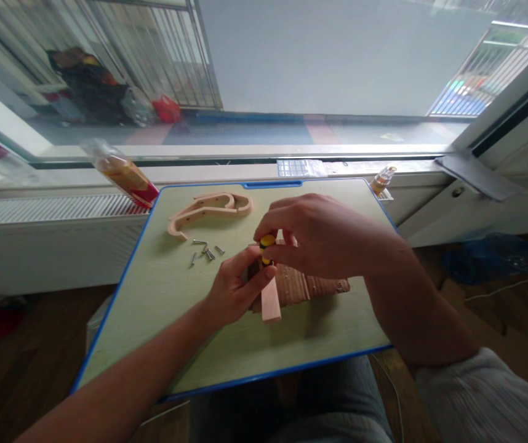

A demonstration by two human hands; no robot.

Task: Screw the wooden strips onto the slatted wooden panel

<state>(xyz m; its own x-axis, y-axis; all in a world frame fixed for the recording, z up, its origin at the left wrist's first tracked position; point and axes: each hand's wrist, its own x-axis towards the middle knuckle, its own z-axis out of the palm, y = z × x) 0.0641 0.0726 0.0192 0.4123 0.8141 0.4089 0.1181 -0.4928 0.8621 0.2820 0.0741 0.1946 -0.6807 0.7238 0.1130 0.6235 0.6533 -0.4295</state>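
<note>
"What does the right hand [317, 231] have hold of?"
"A yellow-and-black screwdriver [268, 241], pinched between closed thumb and fingers, near the table [153, 277]'s middle."
"And the left hand [234, 290]?"
"Half curled, thumb at the pale wooden strip [271, 304], six o'clock from the screwdriver; I can't tell what its fingers grip."
"Around them?"
"Brown ribbed board [322, 286] at four o'clock, screws [209, 254] at nine, curved wooden pieces [220, 211] at ten."

Daylight enters through a wide window [264, 80], beyond which stand a grey wall [360, 55] and metal railings [167, 49]. Below the white sill [227, 173], a ribbed radiator [61, 240] stands left of a blue-edged table [135, 332]; the floor [47, 363] is dark brown wood.
</note>
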